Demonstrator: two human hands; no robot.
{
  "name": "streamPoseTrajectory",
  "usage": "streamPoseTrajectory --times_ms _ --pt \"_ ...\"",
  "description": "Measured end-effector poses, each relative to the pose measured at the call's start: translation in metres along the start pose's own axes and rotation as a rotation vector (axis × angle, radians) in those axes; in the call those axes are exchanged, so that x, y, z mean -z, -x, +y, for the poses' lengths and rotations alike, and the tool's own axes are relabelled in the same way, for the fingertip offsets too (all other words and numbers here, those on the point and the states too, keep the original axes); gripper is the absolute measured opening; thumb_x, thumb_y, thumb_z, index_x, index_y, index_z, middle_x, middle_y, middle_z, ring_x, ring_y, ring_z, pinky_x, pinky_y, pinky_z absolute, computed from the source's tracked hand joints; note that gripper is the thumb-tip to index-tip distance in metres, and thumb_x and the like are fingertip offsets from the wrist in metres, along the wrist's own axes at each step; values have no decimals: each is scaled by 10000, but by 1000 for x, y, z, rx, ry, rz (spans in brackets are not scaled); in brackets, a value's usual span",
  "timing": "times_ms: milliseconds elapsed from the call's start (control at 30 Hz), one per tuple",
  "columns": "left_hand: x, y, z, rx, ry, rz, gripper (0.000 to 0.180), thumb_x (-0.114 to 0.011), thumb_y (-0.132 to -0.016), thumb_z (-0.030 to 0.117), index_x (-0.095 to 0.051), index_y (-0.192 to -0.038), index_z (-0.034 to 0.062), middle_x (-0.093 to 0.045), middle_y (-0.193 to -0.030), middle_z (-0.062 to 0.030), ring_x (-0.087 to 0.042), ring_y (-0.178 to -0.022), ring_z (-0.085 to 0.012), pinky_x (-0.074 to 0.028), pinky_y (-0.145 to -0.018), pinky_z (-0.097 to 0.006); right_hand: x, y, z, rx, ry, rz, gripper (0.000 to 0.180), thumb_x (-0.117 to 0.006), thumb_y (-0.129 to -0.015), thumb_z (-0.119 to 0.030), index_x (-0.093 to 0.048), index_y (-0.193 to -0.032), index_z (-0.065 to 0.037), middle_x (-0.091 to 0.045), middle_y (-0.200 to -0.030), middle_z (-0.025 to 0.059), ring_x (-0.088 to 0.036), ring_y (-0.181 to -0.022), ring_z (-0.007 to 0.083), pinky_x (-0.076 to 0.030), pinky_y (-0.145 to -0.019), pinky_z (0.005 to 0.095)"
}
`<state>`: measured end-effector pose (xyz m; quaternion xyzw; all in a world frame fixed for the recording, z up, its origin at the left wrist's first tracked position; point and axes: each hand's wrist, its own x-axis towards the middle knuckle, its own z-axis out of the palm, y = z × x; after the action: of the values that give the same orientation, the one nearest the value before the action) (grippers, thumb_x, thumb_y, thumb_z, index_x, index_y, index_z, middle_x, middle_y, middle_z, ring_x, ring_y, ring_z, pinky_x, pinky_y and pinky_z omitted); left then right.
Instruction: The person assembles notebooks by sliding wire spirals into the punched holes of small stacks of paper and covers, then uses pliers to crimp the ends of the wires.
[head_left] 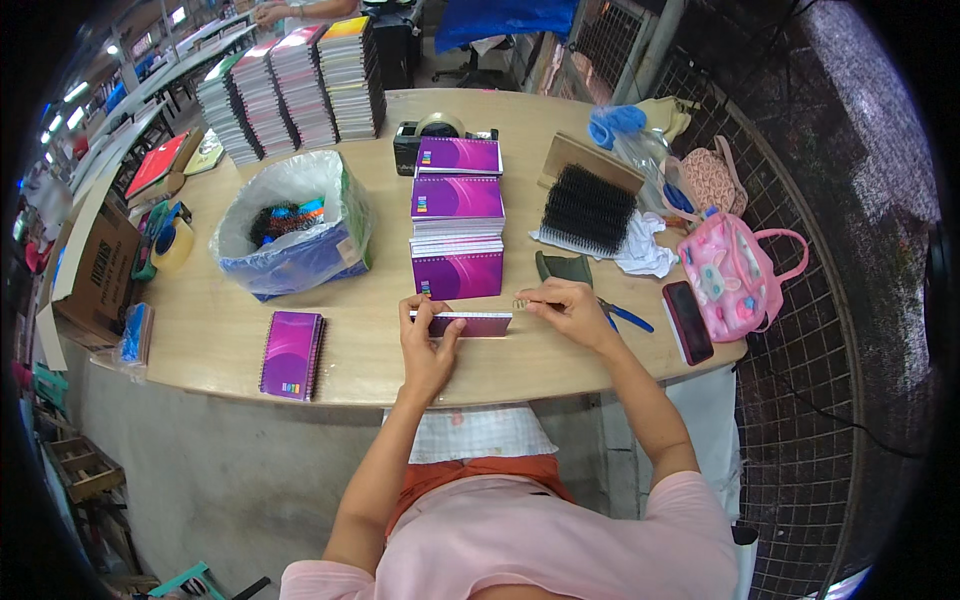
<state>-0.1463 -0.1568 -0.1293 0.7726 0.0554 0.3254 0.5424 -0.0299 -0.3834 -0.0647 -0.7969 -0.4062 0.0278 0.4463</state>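
My left hand [428,350] grips a small purple notebook [485,326], standing on its long edge at the table's front. Beside its right end, my right hand [568,310] pinches a small, pale, coil-like piece [519,304], mostly covered by the fingers. Just beyond the notebook is a row of purple notebooks [457,275], leaning and stacked back toward a tape dispenser [440,130]. A bound purple notebook [290,355] with a dark spiral lies to the left. Pliers with blue handles [630,318] rest partly behind my right hand.
A bundle of black spiral coils [588,210] lies at the right, near a pink bag [735,275] and a phone [688,322]. A plastic-lined container [300,268] stands left, before tall notebook stacks [290,90]. A cardboard box [100,265] is by the left edge.
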Motion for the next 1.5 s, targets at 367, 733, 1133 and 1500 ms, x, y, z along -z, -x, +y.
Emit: streamPoseTrajectory --times_ms 367,733,1133,1500 --pt "-2 -2 2 34 7 25 230 -775 -828 81 -629 -981 -10 -508 -1060 -161 -551 -1034 -305 -488 -857 -390 -7 -2 -2 -32 -127 -114 190 -727 -872 -63 -749 -1057 -22 -709 -911 73 -612 -804 186 -474 -705 313" --pt "-3 -1 -1 31 -2 27 226 -781 -821 82 -633 -968 -5 -505 -1078 -165 -548 -1039 -325 -483 -869 -408 -12 -3 0 46 117 -141 252 -699 -904 -204 -686 -1107 -56 -672 -960 118 -659 -888 332 -509 -735 419" --pt "0 1 3 -10 -7 28 252 -801 -788 67 -638 -973 13 -504 -1068 -170 -548 -1033 -332 -475 -890 -416 -35 6 -43 29 347 52 289 -725 -883 -266 -663 -1099 -85 -649 -1026 85 -656 -927 328 -522 -764 449" --pt "0 3 -1 -57 -4 22 245 -799 -795 74 -646 -977 17 -496 -1073 -159 -560 -1001 -325 -492 -855 -400 -29 0 -30 262 687 21 413 -688 -898 -419 -692 -1122 -72 -625 -1187 127 -592 -1117 336 -461 -946 481"
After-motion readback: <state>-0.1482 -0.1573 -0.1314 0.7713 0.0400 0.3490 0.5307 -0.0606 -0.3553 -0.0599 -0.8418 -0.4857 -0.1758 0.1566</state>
